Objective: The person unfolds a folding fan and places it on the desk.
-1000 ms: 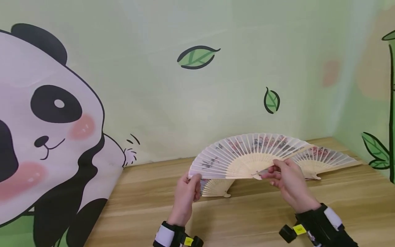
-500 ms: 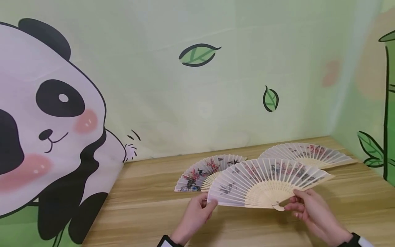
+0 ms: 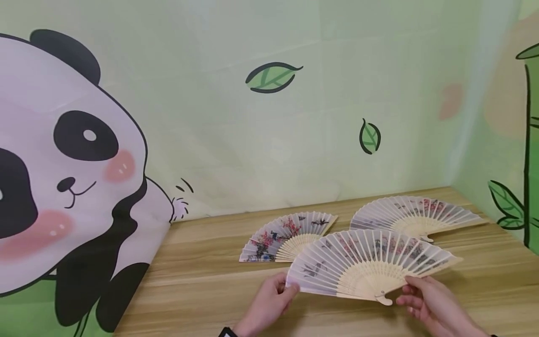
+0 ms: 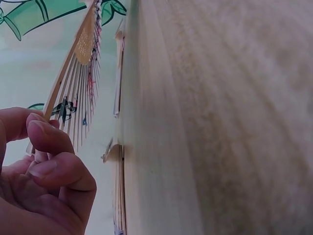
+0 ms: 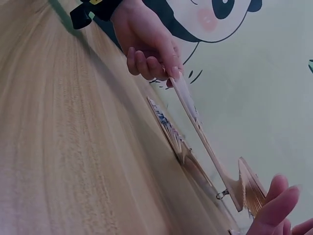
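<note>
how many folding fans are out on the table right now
3. One open fan is at the front, its ends held by the left hand and right hand. A second fan lies behind it to the left, a third fan behind to the right. None appears hidden.

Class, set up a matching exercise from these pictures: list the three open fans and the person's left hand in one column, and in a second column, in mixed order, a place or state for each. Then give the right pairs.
Column one:
1. front fan
2. left fan
3. right fan
4. left hand

Column two:
A. lies on the table, farthest right, near the bamboo drawing
B. pinches a fan's left edge
C. lies on the table with its red blossom print showing
D. held between two hands, nearest the person

Pairs: 1-D, 2-C, 3-A, 4-B
</note>
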Available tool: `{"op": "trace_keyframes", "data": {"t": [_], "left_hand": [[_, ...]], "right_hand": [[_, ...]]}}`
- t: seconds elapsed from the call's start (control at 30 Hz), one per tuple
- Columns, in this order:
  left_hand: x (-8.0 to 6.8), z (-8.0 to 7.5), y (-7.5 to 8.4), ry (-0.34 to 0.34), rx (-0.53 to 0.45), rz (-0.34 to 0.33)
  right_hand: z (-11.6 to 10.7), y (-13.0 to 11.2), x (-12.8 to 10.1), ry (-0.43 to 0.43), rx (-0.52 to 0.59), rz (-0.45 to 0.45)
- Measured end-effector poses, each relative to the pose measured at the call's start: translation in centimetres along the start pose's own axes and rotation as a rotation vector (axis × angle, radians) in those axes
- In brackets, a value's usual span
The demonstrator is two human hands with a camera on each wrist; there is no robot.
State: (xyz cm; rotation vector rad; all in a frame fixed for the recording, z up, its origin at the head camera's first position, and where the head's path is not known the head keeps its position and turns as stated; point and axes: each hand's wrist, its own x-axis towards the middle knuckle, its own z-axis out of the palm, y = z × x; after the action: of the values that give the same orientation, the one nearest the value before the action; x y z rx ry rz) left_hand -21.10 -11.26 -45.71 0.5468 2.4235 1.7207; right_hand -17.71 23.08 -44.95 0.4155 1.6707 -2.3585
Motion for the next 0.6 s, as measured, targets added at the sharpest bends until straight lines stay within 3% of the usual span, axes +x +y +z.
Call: {"op": "trace_keyframes", "data": {"t": [0.23, 0.47, 0.6], "left_hand": [[-0.2, 0.3, -0.5, -0.009, 0.008, -0.043], [-0.1, 0.2, -1.0, -0.001, 0.029, -0.053], [-0.1, 0.1, -1.1, -0.022, 0.063, -0.058]], "right_hand": [[-0.8, 1.1, 0.2, 0.009, 0.022, 0.045], [-1.6, 1.5, 0.1, -0.178, -0.003, 0.088], [-2.1, 2.1, 0.3, -0.214, 0.009, 0.117]]}}
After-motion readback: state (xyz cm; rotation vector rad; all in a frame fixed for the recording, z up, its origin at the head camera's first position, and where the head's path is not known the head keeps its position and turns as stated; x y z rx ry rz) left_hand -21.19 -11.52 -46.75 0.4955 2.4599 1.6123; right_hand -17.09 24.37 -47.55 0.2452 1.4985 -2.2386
